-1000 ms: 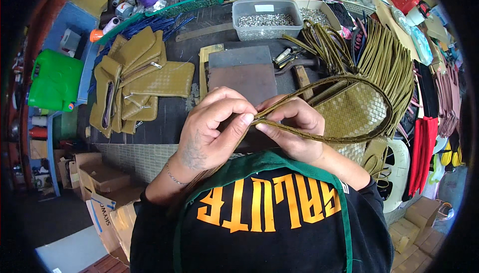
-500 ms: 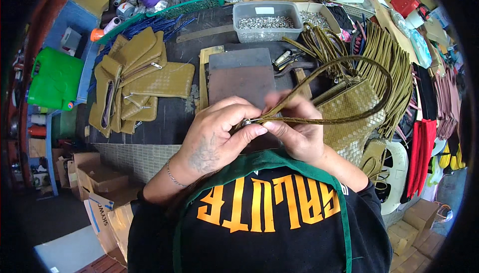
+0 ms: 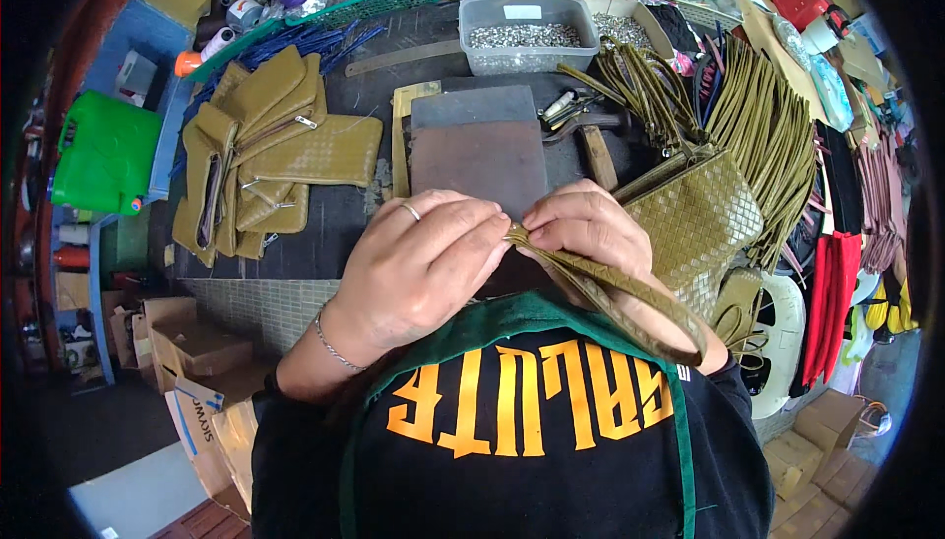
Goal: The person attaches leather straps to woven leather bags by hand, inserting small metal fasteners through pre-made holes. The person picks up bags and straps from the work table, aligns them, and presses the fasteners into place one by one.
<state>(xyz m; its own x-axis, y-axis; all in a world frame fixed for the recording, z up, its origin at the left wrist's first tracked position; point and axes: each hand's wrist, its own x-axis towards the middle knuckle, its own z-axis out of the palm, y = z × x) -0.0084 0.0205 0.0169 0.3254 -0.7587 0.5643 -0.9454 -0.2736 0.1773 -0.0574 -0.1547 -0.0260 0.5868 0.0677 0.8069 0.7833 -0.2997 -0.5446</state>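
A narrow olive-brown strap [image 3: 645, 293], doubled into a loop, hangs over my right wrist. Its joined end sits between both hands in front of my chest. My left hand [image 3: 423, 268], with a ring and a chain bracelet, pinches that end between thumb and fingers. From the other side my right hand [image 3: 593, 231] grips the strap close to the same spot, fingers closed. Whatever metal fitting is at the end is hidden by my fingertips. Just beyond my hands lies a flat brown-grey slab [image 3: 477, 150]. A woven olive pouch [image 3: 694, 204] rests by my right hand.
Olive zip pouches [image 3: 320, 152] are heaped on the left of the dark table. A clear tub of small metal parts [image 3: 529, 59] stands at the back. Bundled olive straps [image 3: 758, 135] lie to the right, with hand tools [image 3: 566, 114] and a hammer-like wooden handle [image 3: 598, 157] nearer the slab.
The strap's loop has swung from above the woven pouch down over my right wrist. Both hands have turned, and the metal fitting seen between them earlier is now covered by my fingers.
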